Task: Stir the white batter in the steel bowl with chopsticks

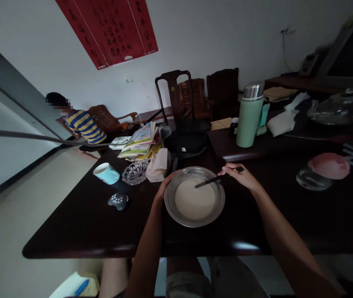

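Note:
A wide metal bowl (pixel 170 203) sits on the dark table, holding a pale, milky liquid (pixel 195 200). My left hand (pixel 164 186) grips the bowl's left rim, its fingers partly hidden behind the edge. Dark chopsticks (pixel 210 181) are held in my right hand (pixel 240 174) above the bowl's right side. They slant down to the left, and their tips meet the liquid near the middle of the bowl.
Left of the bowl are a tissue pack (pixel 158 165), a glass dish (pixel 135 173), a light-blue mug (pixel 106 173) and a grey game controller (pixel 118 201). A green thermos (pixel 249 120) stands behind on the right, with a pink bowl (pixel 330 165) farther right. A person (pixel 85 126) sits at the far left.

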`<state>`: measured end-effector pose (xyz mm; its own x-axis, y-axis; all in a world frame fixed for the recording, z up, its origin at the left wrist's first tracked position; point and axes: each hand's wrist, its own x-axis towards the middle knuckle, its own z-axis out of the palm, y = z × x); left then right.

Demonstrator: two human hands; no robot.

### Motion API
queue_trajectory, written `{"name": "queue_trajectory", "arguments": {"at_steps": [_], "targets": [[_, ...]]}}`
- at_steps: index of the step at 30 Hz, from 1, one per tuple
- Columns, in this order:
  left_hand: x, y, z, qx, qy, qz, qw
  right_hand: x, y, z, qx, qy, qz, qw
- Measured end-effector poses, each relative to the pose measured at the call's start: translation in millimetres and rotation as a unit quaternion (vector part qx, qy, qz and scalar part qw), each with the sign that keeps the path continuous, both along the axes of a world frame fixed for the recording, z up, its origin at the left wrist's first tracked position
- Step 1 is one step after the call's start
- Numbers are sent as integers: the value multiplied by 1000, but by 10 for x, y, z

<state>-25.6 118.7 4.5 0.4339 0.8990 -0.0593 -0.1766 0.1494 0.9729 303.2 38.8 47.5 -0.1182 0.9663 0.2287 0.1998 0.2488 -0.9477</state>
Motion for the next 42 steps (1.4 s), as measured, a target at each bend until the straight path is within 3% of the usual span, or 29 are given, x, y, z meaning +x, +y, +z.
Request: {"name": "queue_trajectory", "arguments": {"at_steps": [2, 7, 13, 19, 25, 31, 33, 38, 42], "targets": [[0, -10, 10, 5, 2, -3, 1000, 26, 0, -5, -17, 15, 5, 1000], [3, -21, 16, 6, -3, 5, 1000, -81, -17, 8, -10, -27, 89, 996], [5, -26, 18, -8, -2, 3, 1000, 27, -9, 16, -9, 5, 10, 1000], [5, -16, 13, -4, -1, 6, 1000, -66, -18, 0, -12, -28, 90, 996], [-4, 37, -17, -2, 5, -5, 1000, 75, 12, -11, -8, 3, -8, 1000], [-23, 62, -44, 14, 7, -6, 1000, -31, -1, -15, -30, -23, 86, 996], [-26, 67, -45, 10, 6, -4, 1000, -39, 8, -16, -16, -31, 81, 996], [-29, 90, -54, -5, 9, -4, 1000, 107, 11, -6, -17, 1, -3, 1000], [-28, 75, -49, 1, 4, 0, 1000, 32, -20, 13, -37, -13, 69, 997]]}}
